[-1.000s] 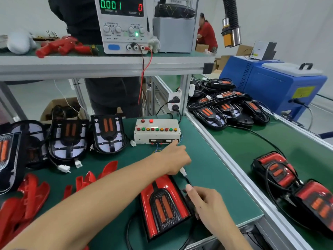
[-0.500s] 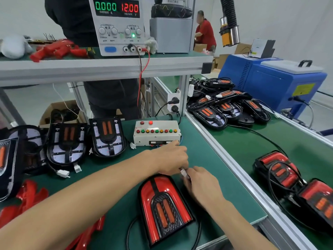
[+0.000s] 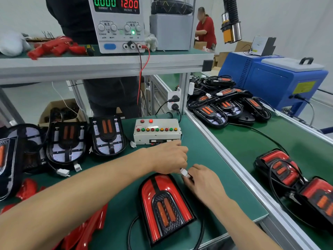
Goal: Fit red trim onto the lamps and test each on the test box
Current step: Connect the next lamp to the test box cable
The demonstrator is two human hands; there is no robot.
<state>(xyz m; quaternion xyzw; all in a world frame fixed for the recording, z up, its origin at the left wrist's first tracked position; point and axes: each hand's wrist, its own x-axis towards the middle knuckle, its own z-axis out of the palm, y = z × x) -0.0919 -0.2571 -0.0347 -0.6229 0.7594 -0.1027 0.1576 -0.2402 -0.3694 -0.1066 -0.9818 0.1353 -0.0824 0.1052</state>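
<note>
Pinching white connector (image 3: 185, 172) between both hands' grip, red-trimmed lamp (image 3: 164, 204) just below

Bench power supply (image 3: 116, 24) on upper shelf (image 3: 100, 64) reads 0.000 A, 12.00 V, green LED lit. Blue machine (image 3: 273, 83) far right. Extraction hose (image 3: 230, 20) hangs overhead.

Two bare forearms reach in from the near edge — no sleeves, no gloves, no watch or strap at either wrist. The left hand (image 3: 169, 157) shows a thin yellowish band on one finger, only a sliver of it in view beside the knuckles. The right hand (image 3: 203, 183) wears nothing that can be seen. Both arms are uncovered as far back as the view runs — whatever clothing sits higher up stays out of sight.
</note>
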